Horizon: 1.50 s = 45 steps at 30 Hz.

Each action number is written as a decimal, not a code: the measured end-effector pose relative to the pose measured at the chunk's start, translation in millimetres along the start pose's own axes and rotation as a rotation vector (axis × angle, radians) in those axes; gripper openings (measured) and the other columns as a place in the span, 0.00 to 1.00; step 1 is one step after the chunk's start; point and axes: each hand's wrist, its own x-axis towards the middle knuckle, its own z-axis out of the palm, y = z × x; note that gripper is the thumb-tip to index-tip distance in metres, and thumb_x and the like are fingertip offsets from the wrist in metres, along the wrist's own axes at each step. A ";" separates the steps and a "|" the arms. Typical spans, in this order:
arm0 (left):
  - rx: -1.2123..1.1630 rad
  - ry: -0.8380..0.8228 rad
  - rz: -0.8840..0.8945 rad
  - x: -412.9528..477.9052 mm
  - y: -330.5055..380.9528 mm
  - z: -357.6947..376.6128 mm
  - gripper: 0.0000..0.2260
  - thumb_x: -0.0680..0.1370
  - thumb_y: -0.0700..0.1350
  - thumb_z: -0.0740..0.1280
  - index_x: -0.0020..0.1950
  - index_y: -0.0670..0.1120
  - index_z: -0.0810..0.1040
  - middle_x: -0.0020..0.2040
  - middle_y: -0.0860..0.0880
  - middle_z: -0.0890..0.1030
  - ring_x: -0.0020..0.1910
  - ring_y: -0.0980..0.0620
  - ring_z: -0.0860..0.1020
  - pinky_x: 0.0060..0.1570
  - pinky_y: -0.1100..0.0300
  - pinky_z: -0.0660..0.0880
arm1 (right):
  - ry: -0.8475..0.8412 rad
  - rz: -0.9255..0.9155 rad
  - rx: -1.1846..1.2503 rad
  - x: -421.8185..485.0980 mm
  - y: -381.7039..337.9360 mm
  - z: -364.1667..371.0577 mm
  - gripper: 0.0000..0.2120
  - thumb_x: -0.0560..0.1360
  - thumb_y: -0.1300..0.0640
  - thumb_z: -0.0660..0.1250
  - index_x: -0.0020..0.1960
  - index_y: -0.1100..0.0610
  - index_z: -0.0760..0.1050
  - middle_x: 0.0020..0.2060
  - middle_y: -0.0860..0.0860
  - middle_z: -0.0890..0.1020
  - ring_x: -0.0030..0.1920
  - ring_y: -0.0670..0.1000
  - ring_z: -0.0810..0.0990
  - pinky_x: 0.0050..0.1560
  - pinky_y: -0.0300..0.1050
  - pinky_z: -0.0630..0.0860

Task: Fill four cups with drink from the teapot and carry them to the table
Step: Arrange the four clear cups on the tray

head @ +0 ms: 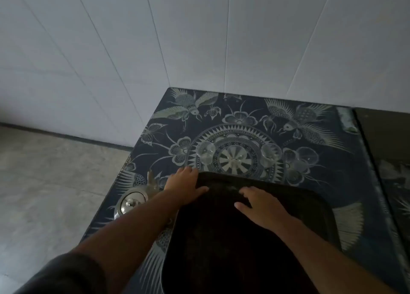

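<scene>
Behind left forearm [137, 227], teapot [131, 201] half hidden, tray [310, 207] cropped.

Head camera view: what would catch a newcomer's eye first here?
The dark blue tablecloth with pale birds and a central medallion dominates, and four clear glass cups stand in a row across its middle. Nearer, both hands are on a dark tray: the left hand grips its far left corner, the right hand lies flat on it. A steel teapot sits at the cloth's left edge.
</scene>
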 end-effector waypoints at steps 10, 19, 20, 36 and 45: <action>0.014 -0.155 -0.044 63.0 -22.0 21.4 0.43 0.76 0.68 0.68 0.83 0.48 0.57 0.84 0.43 0.53 0.82 0.38 0.56 0.72 0.34 0.67 | 0.150 -0.180 0.079 86.7 -54.4 -21.2 0.23 0.79 0.45 0.64 0.71 0.52 0.71 0.62 0.48 0.78 0.60 0.49 0.77 0.56 0.46 0.76; -0.089 -0.215 -0.070 77.6 -17.8 38.6 0.44 0.78 0.63 0.70 0.85 0.52 0.48 0.85 0.44 0.40 0.83 0.34 0.41 0.71 0.22 0.60 | 0.215 -0.289 -0.108 157.7 -71.9 -23.9 0.26 0.77 0.48 0.68 0.72 0.55 0.68 0.68 0.52 0.70 0.69 0.55 0.68 0.65 0.53 0.72; -0.101 -0.207 -0.068 77.4 -18.6 40.5 0.43 0.78 0.62 0.70 0.84 0.52 0.49 0.85 0.44 0.40 0.83 0.34 0.40 0.71 0.22 0.59 | 0.201 -0.282 -0.138 163.0 -72.9 -22.6 0.29 0.76 0.48 0.69 0.73 0.54 0.67 0.70 0.53 0.68 0.71 0.56 0.66 0.67 0.55 0.71; -0.111 -0.195 -0.062 83.2 -22.6 54.7 0.44 0.78 0.62 0.69 0.84 0.52 0.46 0.85 0.44 0.39 0.83 0.34 0.38 0.70 0.20 0.54 | 0.193 -0.210 -0.096 180.5 -82.3 -10.7 0.33 0.74 0.52 0.72 0.76 0.52 0.64 0.69 0.53 0.69 0.68 0.55 0.70 0.60 0.50 0.75; -0.089 -0.195 -0.070 81.8 -21.0 51.2 0.43 0.79 0.63 0.68 0.85 0.51 0.47 0.85 0.43 0.41 0.83 0.34 0.40 0.71 0.21 0.56 | 0.244 -0.083 0.048 103.8 -68.5 -4.4 0.37 0.73 0.49 0.74 0.77 0.52 0.61 0.69 0.51 0.69 0.68 0.51 0.70 0.64 0.49 0.73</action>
